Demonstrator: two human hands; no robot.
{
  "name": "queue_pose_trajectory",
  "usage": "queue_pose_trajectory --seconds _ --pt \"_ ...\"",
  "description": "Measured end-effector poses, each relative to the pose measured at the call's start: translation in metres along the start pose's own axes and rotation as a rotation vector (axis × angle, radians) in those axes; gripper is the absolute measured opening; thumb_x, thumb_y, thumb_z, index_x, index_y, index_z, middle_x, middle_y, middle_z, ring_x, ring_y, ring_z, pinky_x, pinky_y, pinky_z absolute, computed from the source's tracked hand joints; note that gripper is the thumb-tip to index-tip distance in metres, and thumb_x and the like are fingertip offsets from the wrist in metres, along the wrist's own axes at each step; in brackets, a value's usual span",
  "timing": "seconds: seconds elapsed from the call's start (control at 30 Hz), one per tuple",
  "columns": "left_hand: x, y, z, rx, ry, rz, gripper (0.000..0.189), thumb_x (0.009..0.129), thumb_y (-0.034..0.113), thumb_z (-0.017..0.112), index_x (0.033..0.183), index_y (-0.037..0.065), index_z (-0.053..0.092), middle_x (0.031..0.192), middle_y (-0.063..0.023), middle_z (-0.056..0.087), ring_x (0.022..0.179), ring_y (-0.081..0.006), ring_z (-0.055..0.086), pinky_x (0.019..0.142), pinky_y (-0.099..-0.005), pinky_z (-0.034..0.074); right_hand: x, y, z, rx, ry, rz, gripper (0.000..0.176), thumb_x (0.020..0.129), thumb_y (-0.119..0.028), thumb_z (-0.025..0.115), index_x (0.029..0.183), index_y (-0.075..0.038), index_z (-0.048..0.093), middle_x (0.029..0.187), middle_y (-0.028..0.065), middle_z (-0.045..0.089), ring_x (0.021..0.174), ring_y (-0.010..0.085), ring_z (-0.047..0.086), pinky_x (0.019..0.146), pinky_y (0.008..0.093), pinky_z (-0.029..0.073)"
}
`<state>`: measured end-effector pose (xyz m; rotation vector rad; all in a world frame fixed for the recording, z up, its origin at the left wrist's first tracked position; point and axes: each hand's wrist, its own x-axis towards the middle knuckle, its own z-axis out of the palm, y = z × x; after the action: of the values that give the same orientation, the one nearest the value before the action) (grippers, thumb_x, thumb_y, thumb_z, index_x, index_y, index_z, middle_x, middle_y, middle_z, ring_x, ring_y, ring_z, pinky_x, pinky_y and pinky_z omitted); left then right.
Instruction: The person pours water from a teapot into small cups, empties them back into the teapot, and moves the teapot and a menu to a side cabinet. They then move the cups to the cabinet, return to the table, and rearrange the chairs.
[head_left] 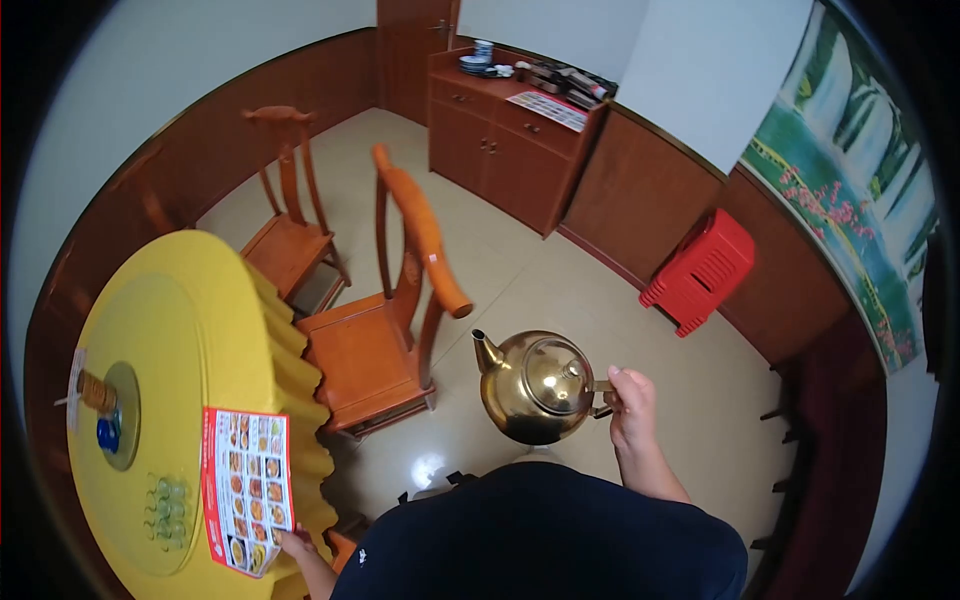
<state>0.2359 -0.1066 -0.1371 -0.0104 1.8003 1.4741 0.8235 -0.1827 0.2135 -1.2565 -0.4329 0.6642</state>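
A brass-coloured teapot (540,388) with its lid on hangs in front of my body, its spout pointing to the upper left. My right hand (631,405) is wrapped round its handle. At the lower left my left hand (298,546) grips the bottom right corner of a menu sheet (250,480) with rows of food pictures and a red border. The sheet lies over the edge of the round table with the yellow cloth (225,300).
Small glasses (165,512) and a turntable stand on the yellow table. Two wooden chairs (365,360) are beside it. Farther back are a wooden cabinet (500,150) with dishes on top and red stacked stools (703,270) by the wall.
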Motion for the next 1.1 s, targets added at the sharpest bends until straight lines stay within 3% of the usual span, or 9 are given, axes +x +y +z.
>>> queue_pose_trajectory --seconds 0.1,0.2,0.3,0.4,0.63,0.83,0.97,1.07,1.1 --pt "0.055 -0.04 0.017 0.108 0.138 0.031 0.036 0.078 0.042 0.048 0.092 0.009 0.05 0.075 -0.0023 0.054 0.069 -0.015 0.054 0.059 -0.0291 0.045 0.018 0.025 -0.035 0.016 0.044 -0.056 0.031 0.074 -0.014 0.056 0.049 -0.012 0.039 0.044 -0.0055 0.034 0.04 0.0034 0.027 0.039 0.0201 0.019" --pt "-0.023 -0.101 0.051 0.386 0.299 0.142 0.034 0.078 0.039 0.047 0.092 0.008 0.05 0.076 -0.0041 0.055 0.07 -0.0163 0.054 0.059 -0.0298 0.045 0.066 0.018 -0.096 0.028 0.122 -0.081 0.031 0.074 -0.012 0.056 0.048 -0.012 0.038 0.045 -0.0056 0.034 0.041 0.0031 0.027 0.04 0.0201 0.019" --pt "-0.082 -0.169 0.092 0.616 0.269 0.129 0.033 0.077 0.036 0.047 0.092 0.007 0.05 0.076 -0.0059 0.055 0.07 -0.0175 0.054 0.06 -0.0305 0.045 0.107 0.025 -0.144 -0.073 0.128 -0.108 0.032 0.073 -0.014 0.055 0.048 -0.013 0.035 0.045 -0.0045 0.034 0.04 0.0047 0.028 0.04 0.0207 0.021" --pt "-0.16 -0.215 0.159 0.822 0.114 0.078 0.031 0.077 0.034 0.046 0.092 0.006 0.05 0.077 -0.0077 0.055 0.07 -0.0188 0.055 0.06 -0.0311 0.045 0.171 0.006 -0.181 -0.141 0.118 -0.124 0.032 0.073 -0.013 0.055 0.048 -0.013 0.036 0.045 -0.0042 0.035 0.04 0.0043 0.029 0.04 0.0206 0.02" --pt "-0.277 -0.271 0.324 1.219 -0.494 -0.036 0.029 0.076 0.027 0.045 0.093 0.004 0.05 0.078 -0.0119 0.055 0.071 -0.0218 0.056 0.061 -0.0326 0.046 0.324 0.001 -0.217 -0.066 0.047 -0.065 0.029 0.074 -0.008 0.054 0.049 -0.01 0.04 0.047 -0.0046 0.039 0.043 0.0031 0.03 0.043 0.0191 0.023" --pt "-0.272 -0.291 0.446 1.616 -0.803 -0.072 0.027 0.076 0.021 0.044 0.093 0.002 0.05 0.08 -0.0155 0.056 0.071 -0.0243 0.056 0.061 -0.0339 0.046 0.462 0.018 -0.187 -0.057 0.044 -0.131 0.03 0.074 -0.01 0.054 0.048 -0.01 0.04 0.047 -0.0041 0.039 0.043 0.0035 0.03 0.043 0.0199 0.022" --pt "-0.246 -0.282 0.61 1.884 -1.009 0.13 0.026 0.076 0.018 0.043 0.093 0.0 0.05 0.081 -0.0179 0.056 0.071 -0.026 0.057 0.061 -0.0348 0.046 0.557 0.001 -0.15 -0.106 0.053 -0.113 0.032 0.075 -0.013 0.052 0.048 -0.012 0.035 0.047 -0.0047 0.031 0.044 0.0048 0.027 0.044 0.0218 0.02" --pt "-0.23 -0.259 0.833 1.97 -1.177 0.736 0.025 0.075 0.015 0.042 0.094 -0.001 0.051 0.081 -0.0197 0.056 0.072 -0.0272 0.057 0.062 -0.0354 0.046 0.623 -0.026 -0.121 -0.052 0.09 -0.069 0.031 0.076 -0.013 0.051 0.049 -0.012 0.036 0.047 -0.0052 0.032 0.044 0.0044 0.027 0.044 0.0217 0.02" --pt "-0.246 -0.229 0.916 1.828 -1.119 0.817 0.025 0.075 0.014 0.042 0.094 -0.001 0.051 0.082 -0.0203 0.056 0.072 -0.0277 0.057 0.062 -0.0357 0.046 0.65 -0.027 -0.12 -0.044 0.122 -0.092 0.031 0.075 -0.014 0.054 0.049 -0.01 0.038 0.047 -0.0041 0.036 0.043 0.0038 0.029 0.043 0.0204 0.022"
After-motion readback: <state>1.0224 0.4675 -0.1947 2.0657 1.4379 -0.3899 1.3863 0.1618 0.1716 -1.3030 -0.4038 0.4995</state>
